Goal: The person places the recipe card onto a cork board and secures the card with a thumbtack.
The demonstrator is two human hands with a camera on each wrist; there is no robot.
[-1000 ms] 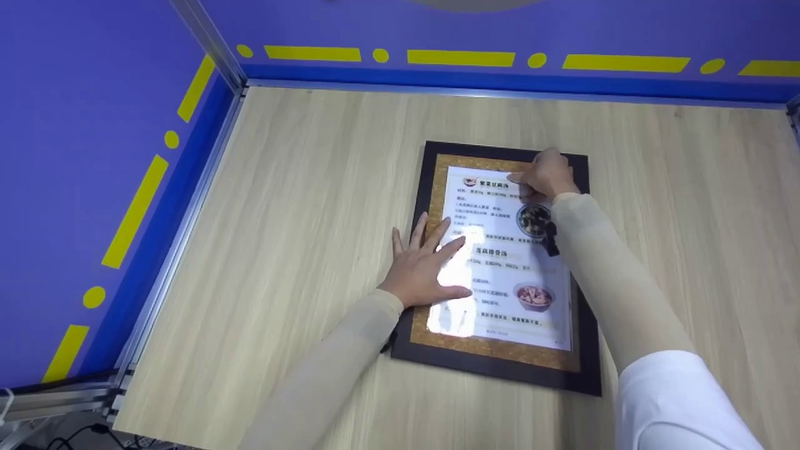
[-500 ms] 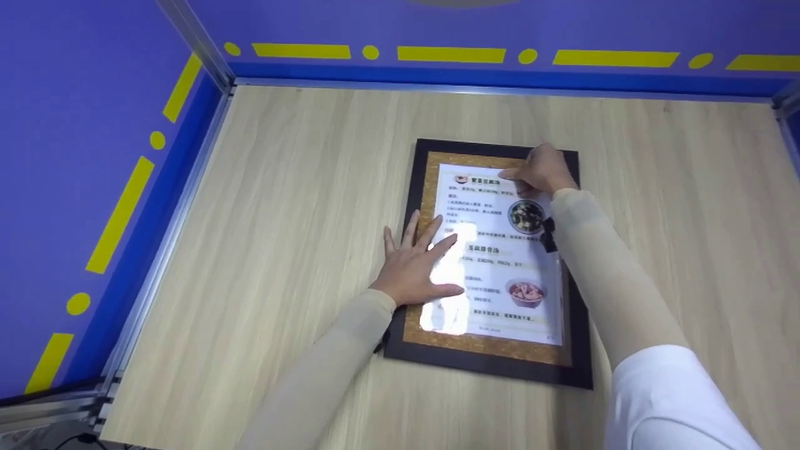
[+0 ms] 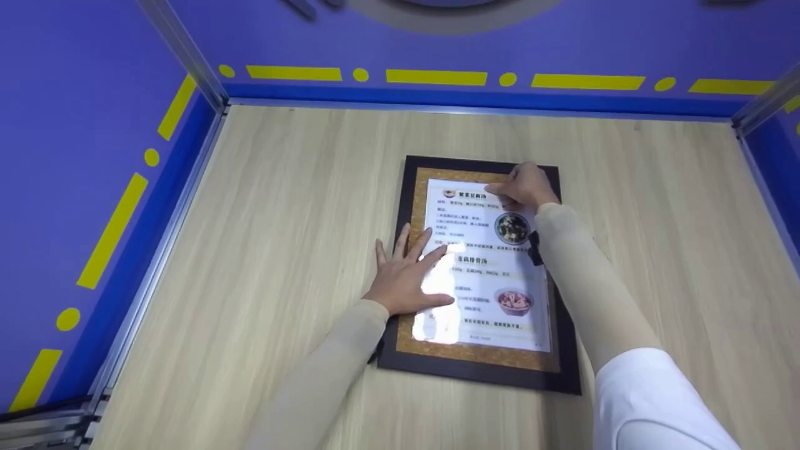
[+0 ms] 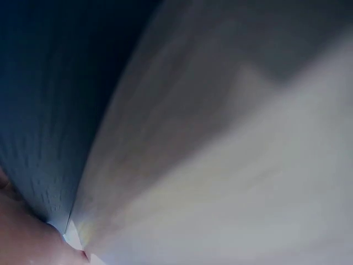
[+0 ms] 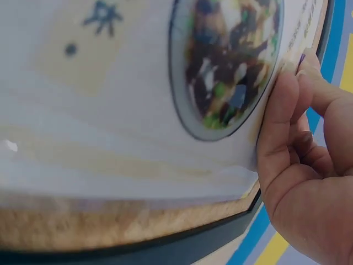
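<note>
A laminated recipe sheet (image 3: 481, 287) with printed text and two bowl pictures lies on a cork board (image 3: 478, 354) in a black frame (image 3: 406, 362). My left hand (image 3: 400, 281) rests with spread fingers across the board's left edge and the sheet. At the sheet's top right, my right hand (image 3: 525, 187) has curled fingers. Close up in the right wrist view, its fingertips pinch a tiny purple push pin (image 5: 301, 59), mostly hidden, against the sheet (image 5: 110, 160). The left wrist view holds mainly the dark frame edge (image 4: 55, 127) and part of the left hand (image 4: 33, 237).
The board lies on a pale wood-grain table (image 3: 300, 206). Blue panels (image 3: 75, 112) with yellow dashes stand along its left, back and right, with metal rails (image 3: 437, 110) at their foot. Glare covers the sheet's lower left.
The whole head view has shifted, placing board and hands a little further left and lower. Against the board, both hands stay practically where they were.
</note>
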